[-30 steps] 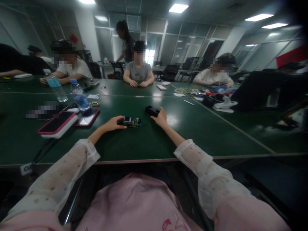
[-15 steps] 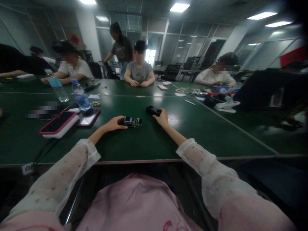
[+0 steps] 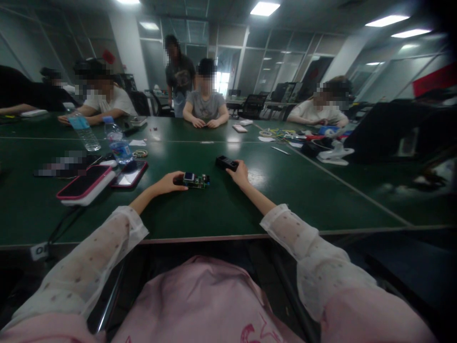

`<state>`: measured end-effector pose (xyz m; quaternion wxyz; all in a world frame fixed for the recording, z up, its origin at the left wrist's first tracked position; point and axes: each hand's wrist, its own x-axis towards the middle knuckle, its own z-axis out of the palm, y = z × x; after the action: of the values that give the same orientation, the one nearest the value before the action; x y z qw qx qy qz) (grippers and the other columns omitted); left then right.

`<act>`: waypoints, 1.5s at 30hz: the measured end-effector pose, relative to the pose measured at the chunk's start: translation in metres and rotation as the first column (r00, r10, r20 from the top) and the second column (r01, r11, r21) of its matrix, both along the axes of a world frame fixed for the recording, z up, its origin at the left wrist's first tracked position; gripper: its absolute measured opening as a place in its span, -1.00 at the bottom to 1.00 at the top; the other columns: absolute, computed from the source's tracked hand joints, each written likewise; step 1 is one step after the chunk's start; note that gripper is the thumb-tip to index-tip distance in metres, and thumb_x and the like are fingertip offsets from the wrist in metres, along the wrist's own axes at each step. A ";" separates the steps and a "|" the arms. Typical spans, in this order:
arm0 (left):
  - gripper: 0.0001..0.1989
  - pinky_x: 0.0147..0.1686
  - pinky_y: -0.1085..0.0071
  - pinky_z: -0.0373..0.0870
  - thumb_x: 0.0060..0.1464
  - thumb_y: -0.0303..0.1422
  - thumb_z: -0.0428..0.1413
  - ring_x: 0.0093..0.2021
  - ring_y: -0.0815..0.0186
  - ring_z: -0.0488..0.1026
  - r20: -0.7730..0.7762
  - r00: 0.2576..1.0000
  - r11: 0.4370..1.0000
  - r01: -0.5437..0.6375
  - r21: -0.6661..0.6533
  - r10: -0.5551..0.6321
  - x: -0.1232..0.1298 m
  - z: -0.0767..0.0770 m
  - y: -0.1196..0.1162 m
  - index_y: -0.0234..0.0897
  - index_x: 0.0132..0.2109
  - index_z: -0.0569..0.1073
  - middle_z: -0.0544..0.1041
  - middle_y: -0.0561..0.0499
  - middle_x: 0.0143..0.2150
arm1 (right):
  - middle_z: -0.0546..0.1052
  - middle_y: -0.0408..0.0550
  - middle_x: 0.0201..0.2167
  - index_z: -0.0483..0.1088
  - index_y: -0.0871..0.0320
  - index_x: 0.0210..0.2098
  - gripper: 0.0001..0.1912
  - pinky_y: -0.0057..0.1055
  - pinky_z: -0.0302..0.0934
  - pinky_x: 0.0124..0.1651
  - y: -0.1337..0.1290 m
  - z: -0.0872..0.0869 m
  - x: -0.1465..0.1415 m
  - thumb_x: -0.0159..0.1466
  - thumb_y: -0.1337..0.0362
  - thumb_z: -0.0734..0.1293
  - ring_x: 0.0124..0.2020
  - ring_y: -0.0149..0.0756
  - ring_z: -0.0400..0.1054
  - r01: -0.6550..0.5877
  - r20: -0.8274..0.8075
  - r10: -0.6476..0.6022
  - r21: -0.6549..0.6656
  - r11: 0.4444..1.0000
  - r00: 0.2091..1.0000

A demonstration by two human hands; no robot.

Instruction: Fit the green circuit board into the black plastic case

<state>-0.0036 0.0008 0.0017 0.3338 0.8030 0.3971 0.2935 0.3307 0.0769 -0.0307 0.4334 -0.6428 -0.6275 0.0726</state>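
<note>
Between the thumb and fingers of my left hand [image 3: 170, 183] is the left end of a green circuit board [image 3: 200, 182] with a small square screen on top. The board is level, at or just above the green table [image 3: 221, 214]. To its right, my right hand [image 3: 240, 172] grips a black plastic case [image 3: 225, 163] by its near right end. The case is oblong, with cut-outs in its upper face. A small gap separates board and case.
Left of my hands lie a phone [image 3: 130, 174] and a pink-rimmed phone on a white block [image 3: 85, 183]. Water bottles [image 3: 119, 145] stand behind them. Tangled cables [image 3: 278, 135] and a white clip base [image 3: 334, 155] are at the right. Co-workers [image 3: 206, 102] sit across the table.
Both hands keep their grips on the board and the case, almost without moving. The view shifts slightly. The standing person in the background has straightened up.
</note>
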 end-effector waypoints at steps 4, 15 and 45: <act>-0.43 0.13 0.12 0.26 -0.10 -0.21 0.28 0.08 0.14 0.42 0.002 1.000 1.000 -0.002 -0.003 0.002 0.000 -0.001 0.000 -0.26 0.07 0.38 0.49 -0.09 0.06 | 0.39 0.14 0.00 0.21 0.14 0.03 -0.43 0.00 0.19 0.04 0.001 0.000 0.000 0.06 0.21 0.42 0.05 0.02 0.28 0.005 0.002 -0.005 -0.012 1.000 1.000; -0.43 0.13 0.15 0.27 -0.09 -0.23 0.28 0.07 0.16 0.43 0.002 1.000 1.000 0.005 -0.013 -0.005 0.001 0.001 -0.002 -0.27 0.08 0.38 0.48 -0.09 0.06 | 0.43 0.15 -0.04 0.26 0.19 -0.02 -0.48 -0.06 0.20 0.05 0.003 0.000 0.003 0.06 0.23 0.42 0.00 -0.02 0.32 -0.036 -0.037 0.039 0.083 0.996 0.999; -0.19 0.16 0.07 0.26 -0.15 -0.18 0.33 0.12 0.07 0.38 -0.006 0.997 0.997 -0.073 0.032 0.074 0.001 -0.004 0.001 -0.31 0.21 0.21 0.40 -0.18 0.14 | 0.41 0.07 -0.03 0.22 0.14 0.05 -0.46 -0.14 0.27 0.02 -0.074 0.033 -0.058 0.14 0.13 0.41 -0.02 -0.11 0.35 -0.767 0.031 0.767 0.067 0.638 0.641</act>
<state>-0.0025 0.0016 -0.0022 0.3084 0.7941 0.4229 0.3088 0.2724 0.0031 0.0021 0.3852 -0.2998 -0.8429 0.2264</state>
